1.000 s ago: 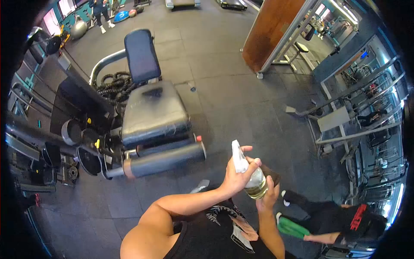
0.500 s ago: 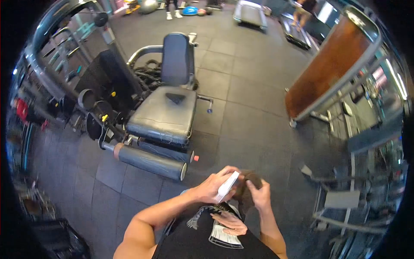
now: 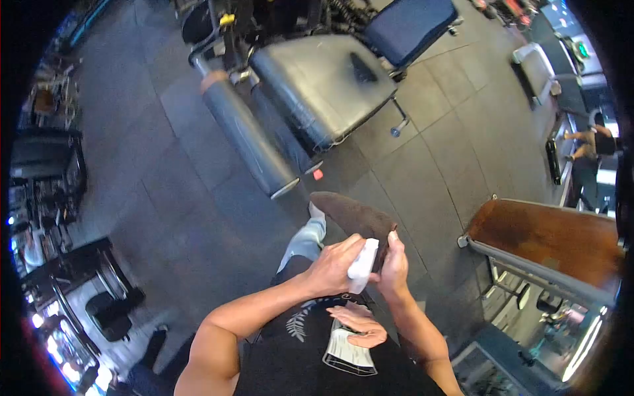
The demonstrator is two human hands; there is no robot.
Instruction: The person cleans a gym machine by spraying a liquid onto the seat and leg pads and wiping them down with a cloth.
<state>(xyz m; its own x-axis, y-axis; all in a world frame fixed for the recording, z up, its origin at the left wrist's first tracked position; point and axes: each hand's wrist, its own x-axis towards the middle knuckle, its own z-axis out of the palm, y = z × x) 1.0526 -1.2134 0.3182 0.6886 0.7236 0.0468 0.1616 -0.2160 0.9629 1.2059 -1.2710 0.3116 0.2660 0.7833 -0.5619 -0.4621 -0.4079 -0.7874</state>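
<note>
Now left hand (image 3: 333, 264) gripping white spray bottle (image 3: 362, 262), nozzle against brown cloth (image 3: 353, 216) pinched by right hand (image 3: 395, 267). Cloth being wetted; leg-machine seat (image 3: 323, 82) at 12 o'clock looks unwiped.

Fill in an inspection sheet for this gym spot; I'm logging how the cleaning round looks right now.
Surface: dark rubber floor tiles, no spills seen.
Job's things: white spray bottle in the left hand; brown cloth draped forward from the right hand.
Clutter: nothing seen on the nearby floor.
Grippers: left hand wrapped around the bottle; right hand gripping the cloth's edge.
Cables: nothing seen clearly.
Surroundings: padded machine seat with foam roller pad ahead; brown board in a metal frame to the right; another person far right.
</note>
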